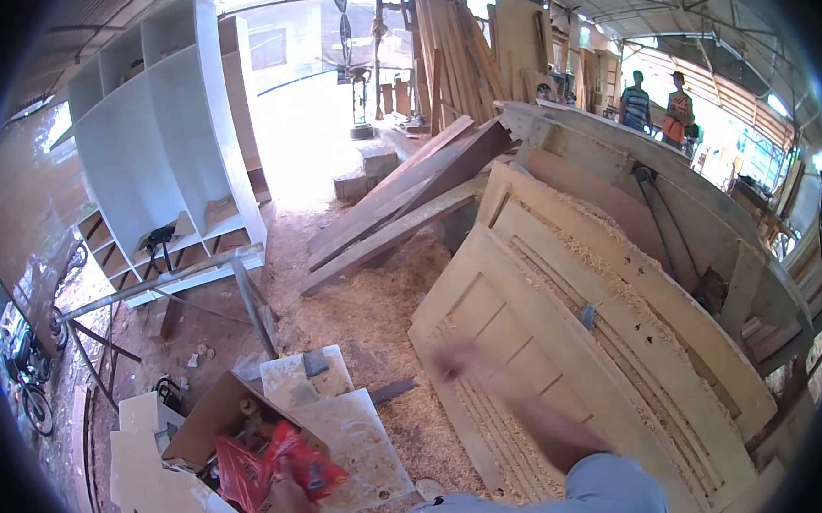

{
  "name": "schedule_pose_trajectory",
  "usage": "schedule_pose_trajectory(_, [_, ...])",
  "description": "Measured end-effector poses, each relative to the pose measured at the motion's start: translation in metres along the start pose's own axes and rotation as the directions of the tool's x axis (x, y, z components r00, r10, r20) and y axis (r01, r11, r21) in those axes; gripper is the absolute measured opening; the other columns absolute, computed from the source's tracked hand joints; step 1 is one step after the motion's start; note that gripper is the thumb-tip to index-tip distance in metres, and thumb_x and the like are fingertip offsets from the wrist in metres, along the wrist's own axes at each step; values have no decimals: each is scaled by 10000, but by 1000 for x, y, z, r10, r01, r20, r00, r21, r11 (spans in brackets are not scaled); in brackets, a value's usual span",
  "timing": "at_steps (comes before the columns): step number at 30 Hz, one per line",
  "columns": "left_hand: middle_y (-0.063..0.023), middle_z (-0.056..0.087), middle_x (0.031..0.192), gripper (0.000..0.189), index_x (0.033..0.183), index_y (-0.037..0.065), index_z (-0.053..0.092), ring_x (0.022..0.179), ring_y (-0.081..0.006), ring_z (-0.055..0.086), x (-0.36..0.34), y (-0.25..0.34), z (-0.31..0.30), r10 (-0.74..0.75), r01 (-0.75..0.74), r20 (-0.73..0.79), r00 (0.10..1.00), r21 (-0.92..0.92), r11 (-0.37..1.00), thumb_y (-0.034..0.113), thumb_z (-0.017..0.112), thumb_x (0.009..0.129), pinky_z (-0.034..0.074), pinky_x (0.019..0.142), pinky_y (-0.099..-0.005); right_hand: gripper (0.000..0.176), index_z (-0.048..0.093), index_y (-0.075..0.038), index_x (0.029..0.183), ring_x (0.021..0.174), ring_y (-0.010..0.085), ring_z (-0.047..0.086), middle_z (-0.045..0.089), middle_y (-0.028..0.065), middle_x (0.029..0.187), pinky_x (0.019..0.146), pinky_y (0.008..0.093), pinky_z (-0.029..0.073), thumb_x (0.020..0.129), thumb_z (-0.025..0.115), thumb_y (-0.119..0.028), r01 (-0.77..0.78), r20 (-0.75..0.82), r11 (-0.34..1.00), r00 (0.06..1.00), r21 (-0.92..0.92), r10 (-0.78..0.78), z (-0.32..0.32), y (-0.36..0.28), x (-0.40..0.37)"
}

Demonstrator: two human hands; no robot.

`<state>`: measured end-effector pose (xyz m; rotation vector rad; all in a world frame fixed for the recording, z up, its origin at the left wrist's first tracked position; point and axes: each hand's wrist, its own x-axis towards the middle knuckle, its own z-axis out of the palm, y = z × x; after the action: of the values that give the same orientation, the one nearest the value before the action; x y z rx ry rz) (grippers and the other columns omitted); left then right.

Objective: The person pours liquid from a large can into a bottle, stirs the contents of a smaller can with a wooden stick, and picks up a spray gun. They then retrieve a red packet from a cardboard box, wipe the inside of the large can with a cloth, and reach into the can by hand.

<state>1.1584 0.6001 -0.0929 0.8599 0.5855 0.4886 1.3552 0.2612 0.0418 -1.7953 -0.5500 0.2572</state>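
A crumpled red plastic bag [301, 465] spills over the near side of an open cardboard box [217, 401]. My left hand [291, 502] is closed on the bag at the box's near edge. My right hand [454, 359], smeared by motion, is stretched forward over a pale panelled wooden door [505, 317] that leans on my right; its fingers do not show clearly. Beneath and around the box are white-topped boards [351, 447] with stains on them.
More doors and a large bench [645, 155] covered in shavings stand to the right. Planks [399, 202] lean ahead over sawdust. A metal trestle [155, 284] and a white shelf unit [185, 120] are at left. Two people [635, 105] stand far back right.
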Motion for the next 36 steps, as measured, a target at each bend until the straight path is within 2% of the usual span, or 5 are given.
schedule_pose_trajectory(11, [-150, 700, 811, 521, 1122, -73, 614, 646, -207, 691, 13, -72, -9, -288, 43, 63, 956, 936, 350, 361, 728, 857, 557, 553, -312, 360, 572, -94, 1308, 797, 94, 633, 666, 9, 1078, 651, 211, 517, 961, 588, -184, -700, 595, 576, 693, 421, 407, 179, 216, -51])
schedule_pose_trajectory(14, [-149, 705, 868, 450, 1146, -65, 601, 686, -200, 697, 25, -63, -43, -362, 95, 160, 918, 798, 595, 309, 677, 907, 567, 550, -312, 310, 676, -83, 1161, 792, 111, 628, 682, 23, 959, 672, 290, 508, 854, 658, -118, 8, 501, 967, 857, -255, 125, 68, 339, -21])
schedule_pose_trajectory(16, [-130, 698, 868, 391, 1128, -55, 606, 713, -202, 700, 21, -34, -50, -392, 133, 182, 902, 746, 652, 280, 645, 931, 577, 563, -319, 218, 700, -62, 1035, 787, 133, 634, 692, 45, 896, 692, 304, 513, 850, 673, -174, -420, 207, 906, 883, -56, 422, -65, 267, 37])
schedule_pose_trajectory(22, [-135, 680, 914, 415, 1133, -10, 614, 771, -231, 694, 14, -23, -93, -420, 166, 157, 894, 755, 634, 365, 584, 957, 580, 597, -349, 257, 650, -41, 1052, 715, 170, 649, 695, 91, 870, 603, 301, 513, 915, 632, -259, 245, -763, 960, 644, 134, -58, -325, -96, 94])
schedule_pose_trajectory(36, [-124, 686, 923, 424, 1067, -19, 653, 772, -209, 693, -2, -34, -84, -456, 148, 180, 872, 790, 595, 385, 595, 954, 568, 609, -332, 230, 654, 16, 927, 532, 120, 609, 662, 89, 690, 469, 244, 455, 967, 583, -200, 308, -569, 931, 737, -196, -364, -205, -169, 72])
